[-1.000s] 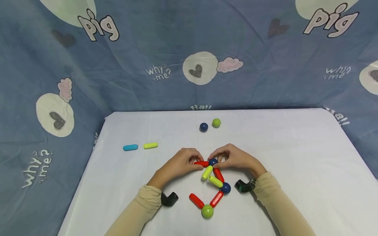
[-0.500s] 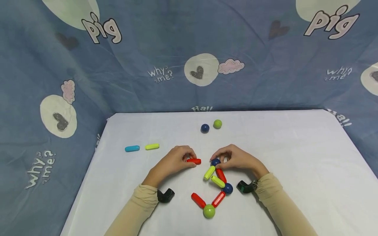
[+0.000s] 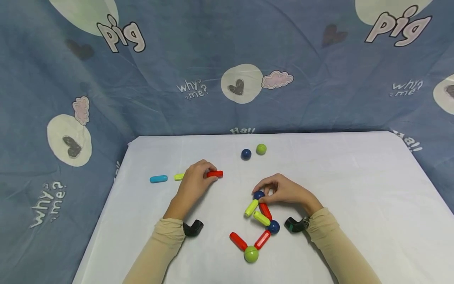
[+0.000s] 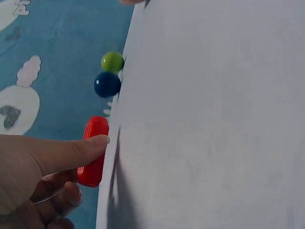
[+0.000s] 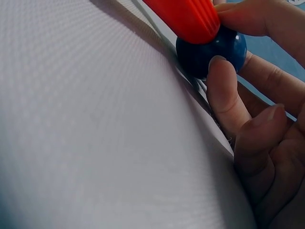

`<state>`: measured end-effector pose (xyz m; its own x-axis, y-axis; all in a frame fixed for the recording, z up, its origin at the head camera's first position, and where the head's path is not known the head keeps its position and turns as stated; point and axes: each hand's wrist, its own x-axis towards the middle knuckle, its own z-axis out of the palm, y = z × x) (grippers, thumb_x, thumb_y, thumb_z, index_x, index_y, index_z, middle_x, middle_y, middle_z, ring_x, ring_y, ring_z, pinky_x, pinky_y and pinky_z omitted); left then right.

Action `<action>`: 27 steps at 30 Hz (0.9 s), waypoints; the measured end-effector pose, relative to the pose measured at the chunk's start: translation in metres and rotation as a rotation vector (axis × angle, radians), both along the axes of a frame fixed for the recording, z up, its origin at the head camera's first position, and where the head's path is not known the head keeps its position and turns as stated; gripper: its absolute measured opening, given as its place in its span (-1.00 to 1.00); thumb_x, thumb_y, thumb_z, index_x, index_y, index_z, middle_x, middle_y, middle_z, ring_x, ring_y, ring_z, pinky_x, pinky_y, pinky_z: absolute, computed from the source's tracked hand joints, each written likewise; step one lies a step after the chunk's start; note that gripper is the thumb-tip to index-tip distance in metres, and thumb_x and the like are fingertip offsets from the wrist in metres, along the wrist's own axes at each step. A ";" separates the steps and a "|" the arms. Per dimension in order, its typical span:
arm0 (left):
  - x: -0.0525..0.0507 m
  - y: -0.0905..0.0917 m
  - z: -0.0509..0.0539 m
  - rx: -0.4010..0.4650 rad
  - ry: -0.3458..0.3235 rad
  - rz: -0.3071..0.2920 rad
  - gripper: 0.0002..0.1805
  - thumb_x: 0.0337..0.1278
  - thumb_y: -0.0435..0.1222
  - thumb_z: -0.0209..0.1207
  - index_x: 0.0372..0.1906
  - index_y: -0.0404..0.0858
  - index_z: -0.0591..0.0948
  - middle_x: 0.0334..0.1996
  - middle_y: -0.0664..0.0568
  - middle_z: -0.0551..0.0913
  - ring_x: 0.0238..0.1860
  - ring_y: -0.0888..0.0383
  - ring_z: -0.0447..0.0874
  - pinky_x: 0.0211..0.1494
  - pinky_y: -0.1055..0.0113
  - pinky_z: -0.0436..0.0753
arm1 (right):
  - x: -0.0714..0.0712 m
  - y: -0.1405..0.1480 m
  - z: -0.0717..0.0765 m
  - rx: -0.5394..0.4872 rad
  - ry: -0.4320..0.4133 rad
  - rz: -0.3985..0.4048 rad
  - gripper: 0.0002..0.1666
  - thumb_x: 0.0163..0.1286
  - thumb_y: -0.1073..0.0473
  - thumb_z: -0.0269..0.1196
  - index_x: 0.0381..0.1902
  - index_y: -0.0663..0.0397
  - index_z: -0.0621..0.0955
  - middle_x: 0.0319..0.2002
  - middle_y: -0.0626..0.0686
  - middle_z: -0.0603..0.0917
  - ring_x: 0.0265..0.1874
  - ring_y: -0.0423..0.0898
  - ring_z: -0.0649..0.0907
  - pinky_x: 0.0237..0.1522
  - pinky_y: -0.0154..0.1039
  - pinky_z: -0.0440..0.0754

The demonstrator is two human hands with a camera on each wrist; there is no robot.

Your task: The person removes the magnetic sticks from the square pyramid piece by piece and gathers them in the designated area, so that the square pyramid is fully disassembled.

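Note:
My left hand (image 3: pixel 193 183) pinches a loose red rod (image 3: pixel 215 174) between thumb and fingers, seen close up in the left wrist view as a ribbed red rod (image 4: pixel 96 128). With my right hand (image 3: pixel 285 193) I hold a dark blue ball (image 3: pixel 258 195), also in the right wrist view as a shiny blue ball (image 5: pixel 209 55) touching a red rod (image 5: pixel 188 19). From that ball a yellow-green rod (image 3: pixel 251 208) and a red rod (image 3: pixel 265 212) reach toward a second blue ball (image 3: pixel 273 227). Another yellow-green rod (image 3: pixel 261 218) and red rod (image 3: pixel 263 239) meet there; a green ball (image 3: pixel 251 254) joins a further red rod (image 3: pixel 238 241).
A light blue rod (image 3: pixel 158 179) and a yellow-green rod (image 3: pixel 179 177), partly behind my left hand, lie on the left of the white table (image 3: pixel 354 189). At the back stand a loose blue ball (image 3: pixel 246 154) and green ball (image 3: pixel 261 149). Behind hangs a patterned blue cloth (image 3: pixel 170 106).
My left hand has pulled the red rod off the upper blue ball and carried it away to the back left. The right hand has kept its hold on the ball, nearly still.

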<state>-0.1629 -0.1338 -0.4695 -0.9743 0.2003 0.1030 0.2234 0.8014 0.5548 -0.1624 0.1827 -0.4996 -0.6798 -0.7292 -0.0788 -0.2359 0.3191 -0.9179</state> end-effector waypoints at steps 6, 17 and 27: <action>-0.007 -0.012 -0.004 0.018 0.008 0.014 -0.77 0.07 -0.39 0.49 -0.13 -0.24 0.78 -0.21 -0.05 0.75 -0.30 0.04 0.58 -0.17 0.21 0.60 | 0.000 0.000 0.002 0.007 0.001 -0.003 -0.67 0.29 0.21 0.44 0.03 0.05 0.76 -0.40 -0.03 0.74 -0.42 -0.26 0.60 -0.33 -0.40 0.57; -0.012 -0.021 -0.004 0.026 -0.017 0.030 -0.78 0.08 -0.39 0.49 -0.13 -0.22 0.79 -0.15 -0.06 0.79 -0.24 0.01 0.58 -0.11 0.15 0.60 | 0.000 0.000 0.001 0.010 -0.017 -0.009 -0.67 0.29 0.21 0.44 0.03 0.00 0.76 -0.41 -0.07 0.73 -0.43 -0.26 0.60 -0.33 -0.39 0.58; -0.011 -0.021 -0.002 0.028 -0.041 0.030 -0.77 0.09 -0.40 0.48 -0.11 -0.21 0.79 -0.10 -0.06 0.80 -0.15 -0.03 0.64 -0.01 0.07 0.64 | 0.001 0.000 0.002 0.017 -0.023 -0.012 -0.67 0.28 0.21 0.44 0.03 -0.01 0.76 -0.42 -0.08 0.72 -0.43 -0.27 0.60 -0.35 -0.40 0.56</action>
<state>-0.1740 -0.1548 -0.4713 -0.9834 0.1683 0.0684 0.1762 0.7914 0.5854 -0.1615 0.1827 -0.4976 -0.6864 -0.7192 -0.1072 -0.2105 0.3376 -0.9174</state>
